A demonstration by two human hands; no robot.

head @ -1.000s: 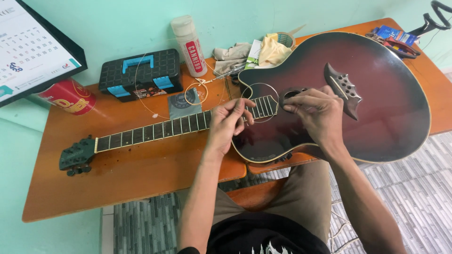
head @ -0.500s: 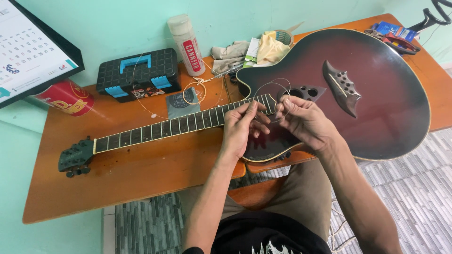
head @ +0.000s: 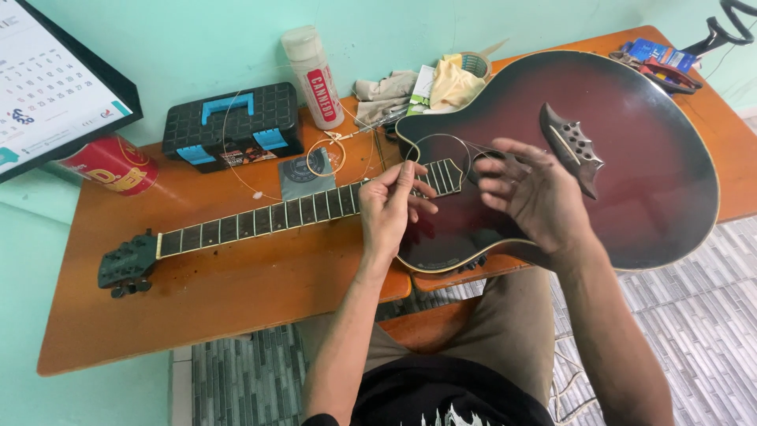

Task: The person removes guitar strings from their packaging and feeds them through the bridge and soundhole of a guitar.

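Observation:
A dark red acoustic guitar (head: 631, 150) lies flat on an orange wooden table (head: 236, 308), its neck (head: 268, 217) pointing left to a black headstock (head: 126, 264). My left hand (head: 394, 209) hovers over the end of the fretboard, pinching a thin guitar string (head: 441, 138) that curves in a loop over the sound hole. My right hand (head: 532, 193) is above the sound hole with fingers spread and blurred; the string runs towards it. The bridge (head: 572, 146) sits just right of that hand.
At the back stand a black and blue toolbox (head: 233, 126), a white bottle with a red label (head: 313, 75), cloths (head: 410, 91), a square string packet (head: 307, 172) with a coiled string, and a red can (head: 110, 164). A calendar (head: 47, 95) leans far left. Tools (head: 658, 63) lie far right.
Both hands have risen off the guitar top and shifted slightly right. The string now arcs in a loop between them, and my right hand's fingers have spread.

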